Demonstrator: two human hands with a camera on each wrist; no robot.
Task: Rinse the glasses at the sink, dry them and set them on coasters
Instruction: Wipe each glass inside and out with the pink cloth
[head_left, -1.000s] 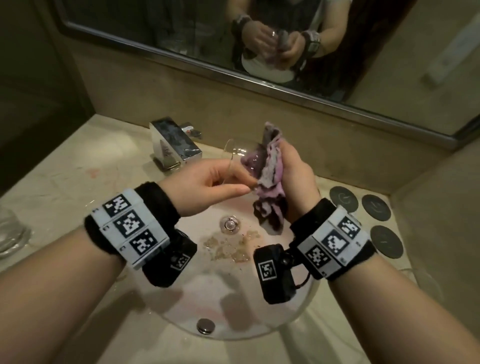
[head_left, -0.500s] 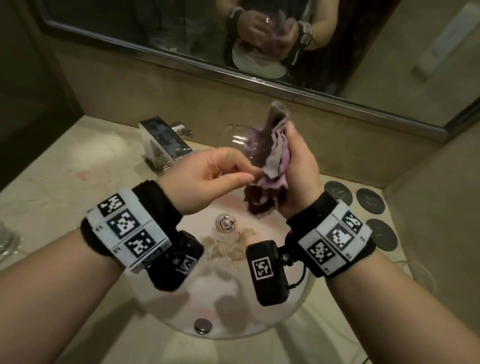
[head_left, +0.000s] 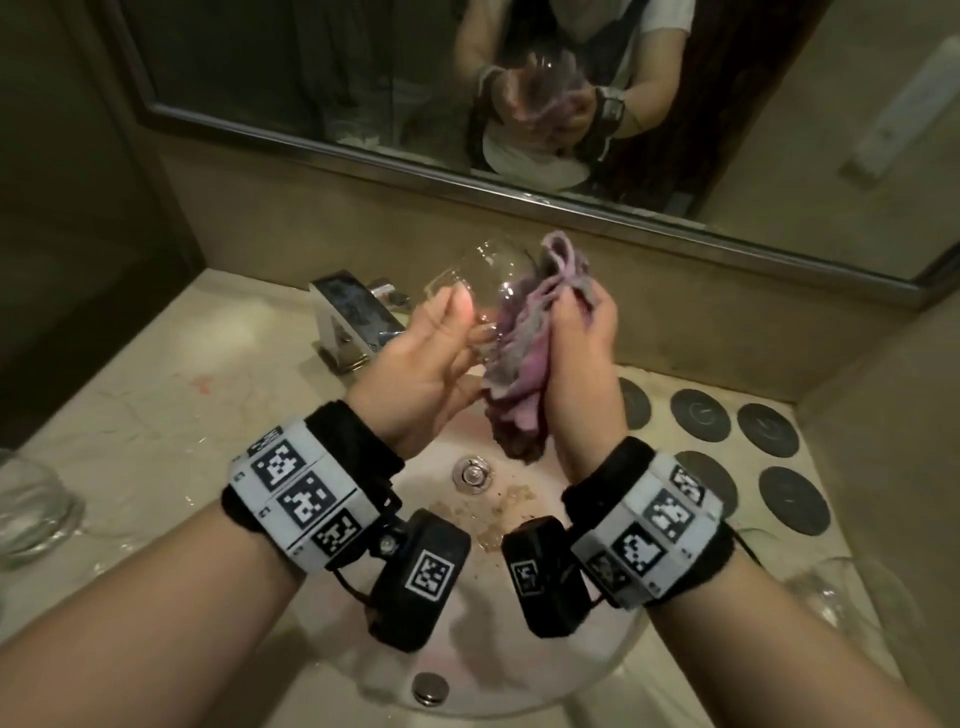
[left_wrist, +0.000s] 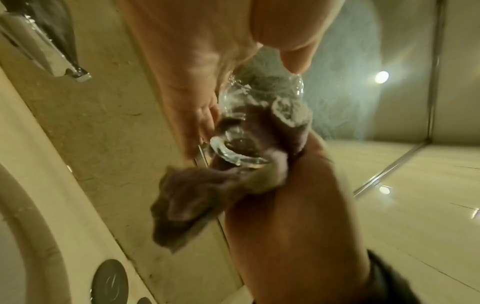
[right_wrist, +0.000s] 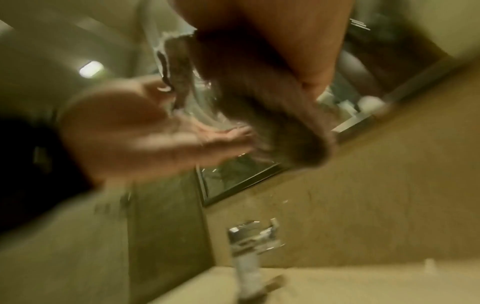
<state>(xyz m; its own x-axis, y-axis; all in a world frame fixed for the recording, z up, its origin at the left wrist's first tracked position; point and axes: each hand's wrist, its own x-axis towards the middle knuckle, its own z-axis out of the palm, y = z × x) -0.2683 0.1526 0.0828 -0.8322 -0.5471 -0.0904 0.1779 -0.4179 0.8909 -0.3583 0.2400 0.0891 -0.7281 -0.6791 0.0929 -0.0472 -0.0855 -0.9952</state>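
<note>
1. Now lifted higher above the basin than a second ago, and tipped further over: clear stemless glass (head_left: 485, 283), lying nearly on its side with the mouth facing 10 o'clock toward the faucet (head_left: 353, 317).
2. Cradling the glass from the 8 o'clock side: left hand (head_left: 431, 364), thumb pressing the near wall and fingers curling beneath, so grasping the glass.
3. Clenching a bunched purple cloth (head_left: 524, 358) against the glass from 3 o'clock: right hand (head_left: 582, 353), fingers wrapped round the fabric, loose end hanging down toward the drain (head_left: 471, 474).
4. Showing in the left wrist view: thick glass base (left_wrist: 239, 152) pressed into the dark folds of cloth, thumb tip touching the glass wall at 12 o'clock.
5. Blurring heavily in the right wrist view: left hand at 9 o'clock, cloth at centre, glass edges barely readable between them.
6. Sitting below both hands: round white sink (head_left: 597, 670), brownish residue beside the drain.
7. Lying on the counter at 3 o'clock of the basin: dark round coasters (head_left: 768, 422), none bearing a glass.
8. Standing on the counter at 9 o'clock: another glass (head_left: 31, 512); at 4 o'clock, a further glass (head_left: 841, 587), faint and hard to make out.
9. Reflecting hands, glass and cloth at 12 o'clock: wall mirror (head_left: 311, 78).
</note>
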